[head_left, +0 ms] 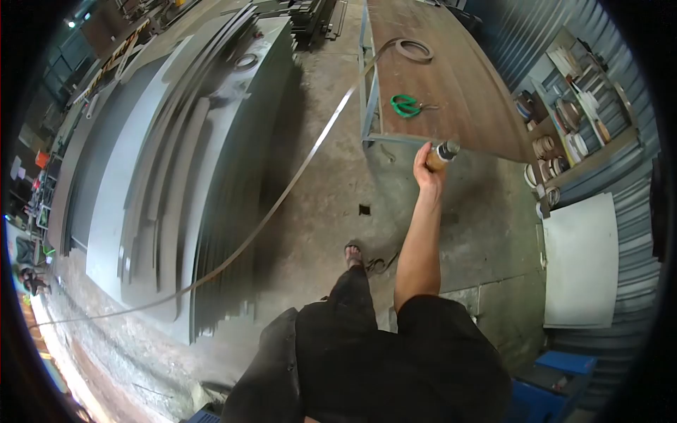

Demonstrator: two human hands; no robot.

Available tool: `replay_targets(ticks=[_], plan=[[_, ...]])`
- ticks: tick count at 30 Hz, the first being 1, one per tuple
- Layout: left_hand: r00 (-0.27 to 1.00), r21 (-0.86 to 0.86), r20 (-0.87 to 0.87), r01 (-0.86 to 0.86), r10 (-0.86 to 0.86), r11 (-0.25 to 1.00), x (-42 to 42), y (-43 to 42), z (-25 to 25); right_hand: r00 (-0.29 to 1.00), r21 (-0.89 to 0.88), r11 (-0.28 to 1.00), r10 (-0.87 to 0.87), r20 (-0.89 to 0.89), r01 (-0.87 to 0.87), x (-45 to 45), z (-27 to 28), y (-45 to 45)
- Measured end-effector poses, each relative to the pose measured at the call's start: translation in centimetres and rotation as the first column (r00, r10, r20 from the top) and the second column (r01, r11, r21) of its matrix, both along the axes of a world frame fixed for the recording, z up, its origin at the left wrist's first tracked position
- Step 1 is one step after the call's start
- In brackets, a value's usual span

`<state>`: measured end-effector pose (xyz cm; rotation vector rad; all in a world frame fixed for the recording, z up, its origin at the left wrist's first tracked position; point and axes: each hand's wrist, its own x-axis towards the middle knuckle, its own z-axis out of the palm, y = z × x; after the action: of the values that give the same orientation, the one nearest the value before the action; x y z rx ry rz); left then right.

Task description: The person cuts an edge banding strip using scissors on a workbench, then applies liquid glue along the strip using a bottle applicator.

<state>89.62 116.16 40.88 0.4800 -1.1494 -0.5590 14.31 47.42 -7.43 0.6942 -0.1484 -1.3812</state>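
Observation:
My right hand (427,169) reaches forward near the front edge of the wooden-topped table (465,92). Its fingers are closed around a small amber-brown bottle (438,159) with a dark top, tilted up to the right. Just beyond it on the tabletop lie green-handled scissors (407,106). Farther back rests a coil of brown edge banding (414,50). A long thin strip (315,149) runs from near that coil, off the table's left side, down across the gap and over the panel stack toward the lower left. My left hand is out of view.
A tall stack of panels (233,134) stands left, with loose strips and another coil (246,62) on top. Shelves with banding rolls (568,113) line the right wall. A white panel (580,261) leans there. Curled scraps (381,265) lie by my foot on the concrete floor.

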Motion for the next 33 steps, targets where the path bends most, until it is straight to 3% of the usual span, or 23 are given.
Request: replay_targets(ticks=[3, 4, 8, 10, 13, 14, 17, 18, 19, 21, 23, 24, 25, 26, 27, 29, 31, 33], plan=[[0.978, -0.028, -0.088, -0.194, 0.191, 0.981, -7.0, -8.0, 0.6, 0.993, -0.034, 0.999, -0.039, 0.107, 0.043, -6.7, -0.8, -12.1], [0.973, 0.008, -0.084, -0.213, 0.213, 0.977, -8.2, -9.9, 1.2, 0.989, -0.049, 0.992, -0.123, -0.077, 0.120, -9.1, -2.1, -15.7], [0.937, 0.109, -0.065, -0.335, 0.343, 0.936, -10.4, -13.2, 2.6, 0.979, -0.080, 0.981, -0.182, -0.097, 0.174, -17.2, -6.9, -27.1], [0.935, 0.128, -0.101, -0.326, 0.339, 0.937, -10.9, -14.0, 3.3, 0.987, 0.144, 0.984, -0.121, 0.109, 0.105, -18.3, -7.0, -30.0], [0.890, 0.147, -0.084, -0.434, 0.449, 0.889, -14.6, -18.6, 4.2, 0.969, 0.180, 0.977, -0.147, 0.200, 0.111, -17.4, -5.5, -31.4], [0.866, 0.136, -0.080, -0.481, 0.494, 0.866, -15.4, -19.5, 4.3, 0.980, 0.204, 0.971, -0.151, 0.134, 0.121, -17.3, -5.1, -32.0], [0.945, 0.182, -0.030, -0.316, 0.327, 0.931, -17.6, -22.7, 4.7, 0.978, 0.249, 0.964, -0.139, 0.156, 0.098, -17.1, -3.3, -32.8], [0.949, 0.196, 0.005, -0.311, 0.316, 0.930, -18.4, -24.0, 4.8, 0.986, 0.233, 0.963, -0.151, 0.069, 0.131, -17.6, -4.1, -33.4], [0.944, 0.193, 0.023, -0.327, 0.329, 0.925, -18.5, -24.4, 4.8, 0.985, 0.243, 0.963, -0.143, 0.098, 0.115, -18.3, -4.5, -33.8], [0.922, 0.194, 0.060, -0.387, 0.383, 0.901, -17.9, -22.9, 5.1, 0.983, 0.270, 0.962, -0.097, 0.154, 0.053, -19.0, -5.3, -34.3], [0.772, 0.170, -0.024, -0.623, 0.636, 0.763, -15.3, -17.9, 6.4, 0.991, 0.141, 0.990, -0.040, 0.127, 0.022, -19.2, -5.5, -34.2], [0.745, 0.175, -0.036, -0.651, 0.666, 0.739, -14.7, -15.1, 7.4, 0.985, 0.120, 0.993, -0.021, 0.171, 0.000, -19.0, -5.5, -34.0], [0.762, 0.183, -0.032, -0.631, 0.646, 0.754, -14.9, -13.8, 7.7, 0.959, 0.153, 0.983, 0.053, 0.279, -0.099, -16.8, -2.1, -32.0], [0.780, 0.187, -0.026, -0.611, 0.626, 0.769, -15.3, -12.8, 8.1, 0.936, 0.101, 0.988, 0.076, 0.345, -0.117, -17.5, -4.0, -32.4], [0.791, 0.192, -0.015, -0.598, 0.612, 0.778, -16.1, -11.7, 8.5, 0.909, 0.174, 0.981, 0.002, 0.418, -0.082, -19.1, -6.3, -33.0], [0.803, 0.214, 0.011, -0.584, 0.596, 0.783, -17.7, -9.8, 8.9, 0.995, 0.430, 0.900, 0.024, 0.100, -0.065, -22.4, -9.4, -35.2], [0.801, 0.245, 0.027, -0.585, 0.598, 0.773, -18.5, -7.8, 8.9, 0.981, 0.335, 0.941, 0.100, -0.166, -0.040, -21.0, -8.9, -33.3], [0.776, 0.275, 0.022, -0.611, 0.631, 0.742, -19.6, -5.5, 8.7, 0.850, 0.231, 0.969, 0.195, -0.489, -0.089, -20.2, -10.3, -32.5]])
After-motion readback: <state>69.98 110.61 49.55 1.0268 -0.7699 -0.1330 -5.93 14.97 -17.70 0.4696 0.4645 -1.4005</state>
